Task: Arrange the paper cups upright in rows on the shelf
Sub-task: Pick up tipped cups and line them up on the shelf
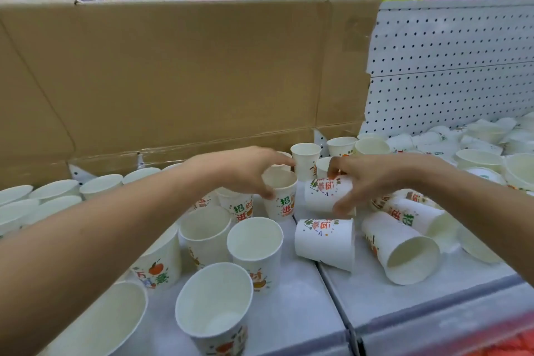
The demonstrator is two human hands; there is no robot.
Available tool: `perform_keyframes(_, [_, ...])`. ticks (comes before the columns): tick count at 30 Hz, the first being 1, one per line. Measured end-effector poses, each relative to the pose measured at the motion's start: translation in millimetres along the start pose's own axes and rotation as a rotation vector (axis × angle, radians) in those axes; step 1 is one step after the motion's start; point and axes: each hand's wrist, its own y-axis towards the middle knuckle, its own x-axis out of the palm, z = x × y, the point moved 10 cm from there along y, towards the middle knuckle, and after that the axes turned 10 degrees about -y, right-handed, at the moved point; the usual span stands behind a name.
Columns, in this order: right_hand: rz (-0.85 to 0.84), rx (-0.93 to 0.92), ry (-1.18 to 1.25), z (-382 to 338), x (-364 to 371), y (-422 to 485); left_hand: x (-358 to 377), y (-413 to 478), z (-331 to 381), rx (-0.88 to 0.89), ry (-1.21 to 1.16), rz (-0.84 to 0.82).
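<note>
1 empty upright cup [281, 203] gripped by the left hand [245, 172]; right hand [367, 179] grips an upside-down cup [322, 196]

White paper cups with red, green and orange print, spread over a pale grey shelf [372, 300]. At left, back rows [55, 189] of upright cups, close together, mouths up. Nearer the front, more upright ones, among them a front cup [254, 246], empty. At centre, an upright cup [281, 199], pinched at the rim by the left hand [245, 170]. Just right of it, a tipped cup [323, 195], print upside down, gripped by the right hand [372, 179]. Below that, a fallen cup [325, 243] on its side; beside it a second fallen cup [401, 251], mouth toward the camera. Far right, a jumbled heap [476, 147].
</note>
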Motion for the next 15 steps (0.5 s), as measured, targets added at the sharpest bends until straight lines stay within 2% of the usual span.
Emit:
perform_keyframes(6, [0.155, -0.169, -0.115, -28, -39, 1, -19, -36, 19, -0.039, -0.037, 0.101])
perform_keyframes(11, [0.127, -0.223, -0.341, -43, -26, 17, -25, -67, 54, -0.045, -0.051, 0.201])
perform_keyframes(15, [0.172, -0.302, -0.295, -40, -20, 12, 2, -72, 96, -0.013, 0.001, 0.215])
